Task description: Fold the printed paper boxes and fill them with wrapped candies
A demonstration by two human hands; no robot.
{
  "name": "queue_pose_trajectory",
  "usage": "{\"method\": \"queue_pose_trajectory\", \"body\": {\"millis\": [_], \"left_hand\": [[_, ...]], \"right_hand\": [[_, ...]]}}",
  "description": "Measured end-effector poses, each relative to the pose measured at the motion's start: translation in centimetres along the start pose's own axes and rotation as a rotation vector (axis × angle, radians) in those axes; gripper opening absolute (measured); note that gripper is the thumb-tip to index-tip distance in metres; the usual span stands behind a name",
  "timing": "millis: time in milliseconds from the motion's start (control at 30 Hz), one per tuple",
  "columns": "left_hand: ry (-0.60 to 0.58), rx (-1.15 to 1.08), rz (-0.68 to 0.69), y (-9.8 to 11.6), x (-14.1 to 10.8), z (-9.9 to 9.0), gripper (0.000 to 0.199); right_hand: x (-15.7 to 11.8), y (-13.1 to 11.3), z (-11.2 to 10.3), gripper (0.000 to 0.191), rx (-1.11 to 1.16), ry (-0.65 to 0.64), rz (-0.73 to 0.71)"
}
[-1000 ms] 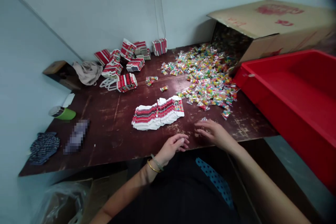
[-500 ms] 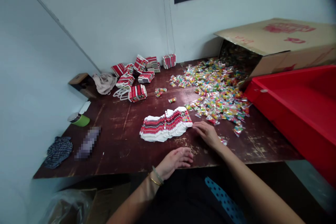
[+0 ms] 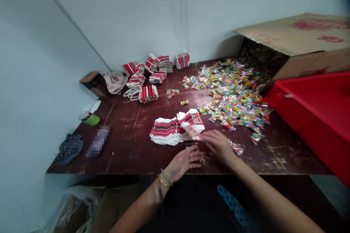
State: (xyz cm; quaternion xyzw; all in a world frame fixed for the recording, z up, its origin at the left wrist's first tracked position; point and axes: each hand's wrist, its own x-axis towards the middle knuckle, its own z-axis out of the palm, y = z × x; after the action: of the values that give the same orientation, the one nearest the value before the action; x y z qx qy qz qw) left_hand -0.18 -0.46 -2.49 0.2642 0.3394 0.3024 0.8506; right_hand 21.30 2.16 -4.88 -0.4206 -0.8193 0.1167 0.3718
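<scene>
A fanned row of red and white printed packets lies on the dark brown table. My right hand pinches one blurred packet by its edge, lifted over the right end of the row. Just below the row, palm up with fingers spread, my left hand holds nothing. Wrapped colourful candies form a wide heap behind and to the right of my right hand, and a few candies lie right beside it.
Bundled packets and a cloth sit at the back left. A green cup and a checked cloth are on the left. At right stand an open cardboard box and a red tray.
My right hand has taken a packet from the right end of the row and raised it. My left hand has turned more palm up. The view has shifted slightly.
</scene>
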Motion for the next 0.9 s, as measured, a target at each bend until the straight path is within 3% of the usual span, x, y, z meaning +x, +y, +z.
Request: {"method": "queue_pose_trajectory", "body": {"millis": [67, 133, 200, 300, 400, 533, 600, 667, 800, 900], "left_hand": [[0.015, -0.076, 0.018, 0.0, 0.3, 0.1, 0.049], [0.085, -0.015, 0.019, -0.3, 0.6, 0.5, 0.044], [0.121, 0.145, -0.003, -0.8, 0.6, 1.1, 0.034], [0.052, 0.349, -0.07, -1.7, 0.2, 1.7, 0.02], [0.016, 0.416, -0.082, -2.1, -0.6, 1.8, 0.028], [0.02, 0.522, -0.068, -2.2, -1.3, 1.9, 0.043], [0.017, 0.588, -0.008, -2.2, -1.3, 2.2, 0.045], [0.062, 0.651, 0.079, -2.4, -1.4, 2.4, 0.045], [0.263, 0.671, 0.354, -3.2, -2.2, 2.7, 0.045], [0.274, 0.699, 0.417, -4.0, -3.5, 2.7, 0.051]], "right_hand": [[-2.1, -3.8, 0.2, 0.026, 0.028, -0.03, -0.108], [-3.2, -6.1, 0.4, 0.032, 0.025, -0.027, -0.091], [-3.3, -6.6, 0.5, 0.037, 0.005, 0.007, 0.033], [-2.2, -6.0, 0.4, 0.028, 0.104, -0.009, 0.162], [-1.0, -6.0, -0.4, 0.01, 0.317, -0.152, 0.226], [0.0, -6.3, -2.4, 0.025, 0.642, -0.454, 0.282], [0.0, -6.2, -3.3, 0.03, 0.785, -0.54, 0.312], [-0.5, -6.0, -3.6, 0.028, 0.828, -0.497, 0.402], [-3.3, -6.8, -2.4, 0.022, 0.841, -0.214, 0.627], [-5.5, -8.3, -1.3, 0.033, 0.921, 0.002, 0.802]]}}
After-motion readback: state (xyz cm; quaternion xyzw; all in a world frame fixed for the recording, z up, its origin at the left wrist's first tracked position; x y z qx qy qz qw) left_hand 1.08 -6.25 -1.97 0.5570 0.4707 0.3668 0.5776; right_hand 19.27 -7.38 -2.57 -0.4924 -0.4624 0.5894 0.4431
